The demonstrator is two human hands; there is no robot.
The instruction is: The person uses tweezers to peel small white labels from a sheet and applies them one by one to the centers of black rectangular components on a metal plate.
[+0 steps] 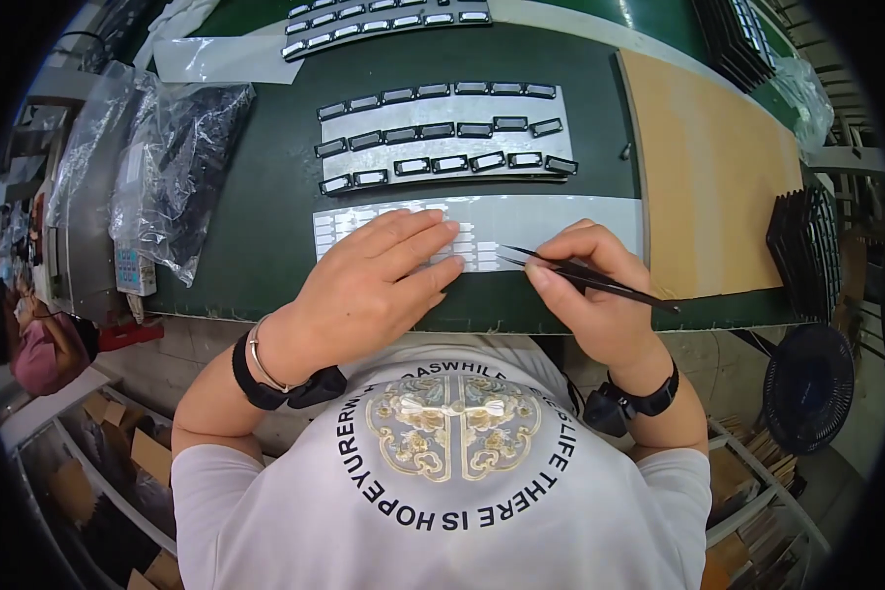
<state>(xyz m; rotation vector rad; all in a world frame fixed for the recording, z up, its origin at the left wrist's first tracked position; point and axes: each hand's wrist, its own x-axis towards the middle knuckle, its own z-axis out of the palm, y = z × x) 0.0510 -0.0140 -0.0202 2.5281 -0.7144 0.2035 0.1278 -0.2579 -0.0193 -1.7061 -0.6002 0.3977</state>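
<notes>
A pale sheet (560, 224) bearing rows of small white stickers (488, 258) lies flat along the near side of the green table. My left hand (383, 261) rests on its left part, fingers stretched out and holding nothing, covering some of the stickers. Black tweezers (600, 278) are pinched in my right hand (600, 285), their tips slightly apart at the right end of the sticker rows. Just beyond the sheet, several small black-framed rectangular pieces (449, 163) stand in three rows on a light board (393, 110).
Another board of similar black pieces (383, 28) lies farther back. Clear plastic bags (172, 167) are on the left, and a cardboard sheet (713, 177) covers the right side. Stacked black parts (804, 251) sit at the right edge, above a dark fan (809, 388).
</notes>
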